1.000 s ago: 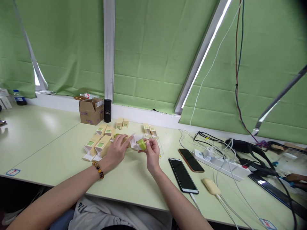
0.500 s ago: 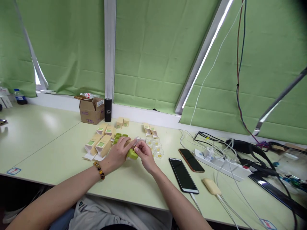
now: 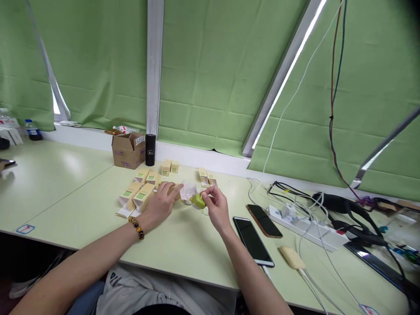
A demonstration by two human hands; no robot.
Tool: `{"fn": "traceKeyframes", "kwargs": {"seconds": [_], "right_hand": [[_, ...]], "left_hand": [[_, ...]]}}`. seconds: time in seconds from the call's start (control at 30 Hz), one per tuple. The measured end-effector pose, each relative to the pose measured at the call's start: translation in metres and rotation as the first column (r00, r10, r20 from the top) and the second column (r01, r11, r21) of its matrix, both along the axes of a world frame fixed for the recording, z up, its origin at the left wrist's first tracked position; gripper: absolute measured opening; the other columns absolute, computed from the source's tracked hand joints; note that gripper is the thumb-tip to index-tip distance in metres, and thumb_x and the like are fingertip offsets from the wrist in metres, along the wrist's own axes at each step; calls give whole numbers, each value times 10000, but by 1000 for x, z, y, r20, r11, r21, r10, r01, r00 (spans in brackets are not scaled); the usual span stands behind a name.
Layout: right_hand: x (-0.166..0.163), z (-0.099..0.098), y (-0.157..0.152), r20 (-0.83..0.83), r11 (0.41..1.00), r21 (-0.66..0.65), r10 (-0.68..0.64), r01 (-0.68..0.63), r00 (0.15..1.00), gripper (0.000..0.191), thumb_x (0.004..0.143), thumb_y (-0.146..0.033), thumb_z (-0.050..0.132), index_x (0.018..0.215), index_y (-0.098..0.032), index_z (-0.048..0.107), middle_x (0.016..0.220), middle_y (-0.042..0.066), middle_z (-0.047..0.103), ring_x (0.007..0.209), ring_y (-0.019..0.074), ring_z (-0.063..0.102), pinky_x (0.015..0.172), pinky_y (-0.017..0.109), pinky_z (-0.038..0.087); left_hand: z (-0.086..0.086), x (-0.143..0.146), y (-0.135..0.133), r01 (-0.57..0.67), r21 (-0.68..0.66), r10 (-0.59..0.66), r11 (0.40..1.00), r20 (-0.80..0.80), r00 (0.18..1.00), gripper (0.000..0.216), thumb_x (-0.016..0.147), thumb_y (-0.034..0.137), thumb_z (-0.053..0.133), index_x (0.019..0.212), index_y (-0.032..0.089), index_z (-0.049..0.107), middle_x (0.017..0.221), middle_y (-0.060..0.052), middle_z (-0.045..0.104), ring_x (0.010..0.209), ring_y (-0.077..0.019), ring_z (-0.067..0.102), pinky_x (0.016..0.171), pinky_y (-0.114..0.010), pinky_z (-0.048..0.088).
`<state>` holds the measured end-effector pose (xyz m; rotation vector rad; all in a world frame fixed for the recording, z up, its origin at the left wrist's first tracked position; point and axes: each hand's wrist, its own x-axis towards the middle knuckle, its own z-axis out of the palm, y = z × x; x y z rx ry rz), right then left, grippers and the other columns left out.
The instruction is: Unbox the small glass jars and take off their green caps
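Observation:
My right hand (image 3: 216, 209) pinches a small green object (image 3: 197, 201) between thumb and fingers, just above the pale green table (image 3: 183, 245). My left hand (image 3: 160, 204), with a bead bracelet (image 3: 136, 227) on the wrist, rests on a small tan box with a white open flap (image 3: 188, 191), fingers curled over it. Several small tan boxes with green labels (image 3: 139, 195) lie to the left of my hands and behind them (image 3: 206, 176).
A brown cardboard box (image 3: 127, 150) and a black cylinder (image 3: 150, 149) stand near the window sill. Two phones (image 3: 253, 239) (image 3: 264, 214), a yellowish charger (image 3: 292, 257), a white power strip (image 3: 303, 225) and tangled cables (image 3: 341, 214) lie to the right.
My right hand has moved right and slightly up with the green object, away from the left hand. The view has shifted a little to the left.

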<state>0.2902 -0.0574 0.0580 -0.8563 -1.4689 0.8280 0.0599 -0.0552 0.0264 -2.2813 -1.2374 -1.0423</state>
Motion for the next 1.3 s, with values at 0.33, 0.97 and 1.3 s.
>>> {"fn": "traceKeyframes", "kwargs": {"seconds": [0.33, 0.97, 1.3], "right_hand": [[-6, -1, -18, 546, 994, 71, 30, -82, 837, 112, 814, -153, 607, 756, -247, 593, 709, -7, 650, 622, 173, 530, 564, 273, 317], [-4, -23, 12, 399, 977, 127, 108, -172, 910, 123, 976, -328, 562, 928, -242, 636, 920, 34, 728, 854, 214, 663, 802, 341, 501], [-1, -30, 14, 527, 949, 127, 183, -290, 830, 129, 1006, -255, 496, 973, -242, 620, 947, 40, 730, 849, 206, 662, 790, 334, 495]], "left_hand": [[5, -4, 5, 101, -31, -86, 994, 322, 943, 649, 959, 119, 534, 1577, 272, 404, 1394, -120, 578, 1354, -299, 492, 1158, -559, 467], [-1, -3, 23, 841, 65, 10, 537, 996, -84, 529, 947, 355, 687, 1432, 258, 498, 1379, -98, 668, 1074, -228, 724, 838, -383, 639], [0, -3, 19, 895, 166, 102, 415, 969, -227, 348, 998, 242, 583, 1345, 214, 591, 1295, -109, 725, 1044, -240, 741, 869, -411, 632]]}}
